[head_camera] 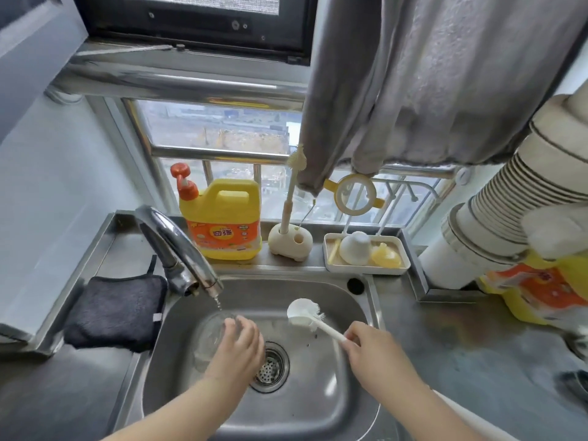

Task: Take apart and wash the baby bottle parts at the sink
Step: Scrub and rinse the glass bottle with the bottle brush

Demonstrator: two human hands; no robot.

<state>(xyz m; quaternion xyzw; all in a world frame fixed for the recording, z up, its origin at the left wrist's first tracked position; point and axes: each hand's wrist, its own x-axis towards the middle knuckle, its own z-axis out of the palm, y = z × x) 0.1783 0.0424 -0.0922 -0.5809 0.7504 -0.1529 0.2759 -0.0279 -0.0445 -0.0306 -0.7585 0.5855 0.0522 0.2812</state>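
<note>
Both forearms enter from the bottom edge, over the sink (pixel 356 300). Left hand (pixel 237 343): fingers curled round the clear bottle body (pixel 210 335), held under the faucet (pixel 191 259), mouth apparently toward the spout. Right hand (pixel 370 346): gripping the white brush (pixel 307 313) by its handle, head up-left, just right of the bottle. Judgement: brush must swing left into the mouth.

Yellow detergent jug (pixel 222 222), black cloth (pixel 116 311), grey towel (pixel 423 81)
</note>
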